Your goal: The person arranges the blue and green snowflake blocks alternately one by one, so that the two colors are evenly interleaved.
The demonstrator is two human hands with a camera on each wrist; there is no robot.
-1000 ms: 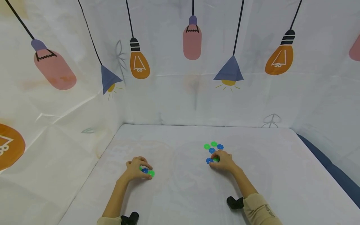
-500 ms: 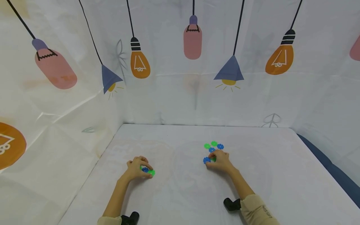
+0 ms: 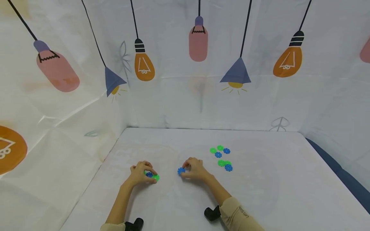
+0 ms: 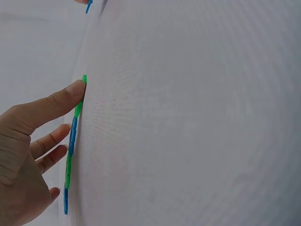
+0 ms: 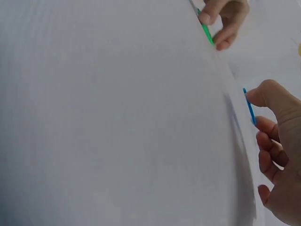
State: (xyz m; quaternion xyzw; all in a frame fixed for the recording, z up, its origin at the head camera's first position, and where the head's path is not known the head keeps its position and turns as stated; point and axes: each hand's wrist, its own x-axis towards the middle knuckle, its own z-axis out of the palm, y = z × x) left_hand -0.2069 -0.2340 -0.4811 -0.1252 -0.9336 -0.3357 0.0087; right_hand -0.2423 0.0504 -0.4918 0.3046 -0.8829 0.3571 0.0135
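My left hand (image 3: 139, 173) grips the near end of a short row of joined green and blue plastic discs with notched edges. The end green disc (image 3: 156, 177) shows between thumb and fingertips, with a blue disc (image 3: 149, 174) beside it. In the left wrist view the row runs green, blue (image 4: 73, 135), green (image 4: 68, 170), blue (image 4: 66, 201), low along the tabletop, thumb on the end green one. To its right, my right hand (image 3: 196, 169) pinches a single blue disc (image 3: 181, 170) by its edge, above the table in the right wrist view.
Several loose discs lie right of centre on the white table (image 3: 274, 179): green (image 3: 213, 150) and blue (image 3: 226, 150) ones farther back, then a green pair (image 3: 221, 163) beside a blue one (image 3: 228, 167). A lamp-printed sheet (image 3: 173, 102) hangs behind the table and along its left.
My right hand has moved left from the loose discs towards my left hand, carrying the blue disc. The green pair and a blue disc it covered now show. My left hand stays put.
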